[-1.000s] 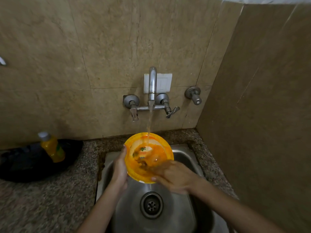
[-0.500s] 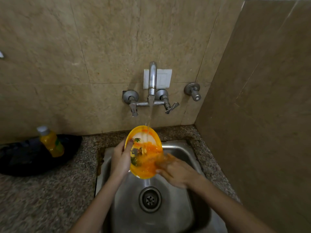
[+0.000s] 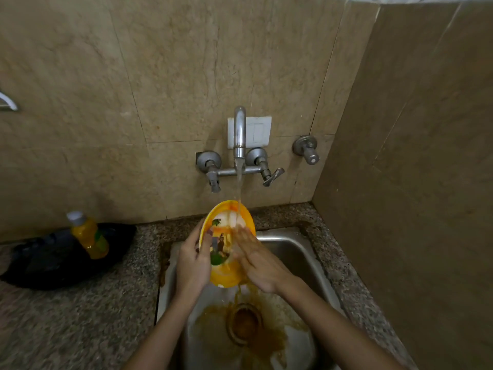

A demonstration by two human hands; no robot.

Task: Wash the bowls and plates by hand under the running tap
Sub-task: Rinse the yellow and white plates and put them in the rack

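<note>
An orange plate (image 3: 222, 228) with a printed picture is tilted steeply over the steel sink (image 3: 293, 252). My left hand (image 3: 193, 263) grips its left rim. My right hand (image 3: 256, 260) lies flat with fingers spread on the plate's inner face. Water runs from the tap (image 3: 239, 137) onto the upper part of the plate. Brown-orange water drips off the plate's lower edge and pools around the drain (image 3: 244, 321).
A yellow liquid bottle (image 3: 89, 236) stands on a black bag (image 3: 61, 260) on the granite counter (image 3: 80, 324) to the left. Tiled walls close the back and right. A wall switch (image 3: 257, 132) sits behind the tap, with a separate valve (image 3: 306, 149) beside it.
The plate has tipped from nearly flat to steeply upright. My right hand moved up across its face. Dirty brown water now covers the sink bottom around the drain.
</note>
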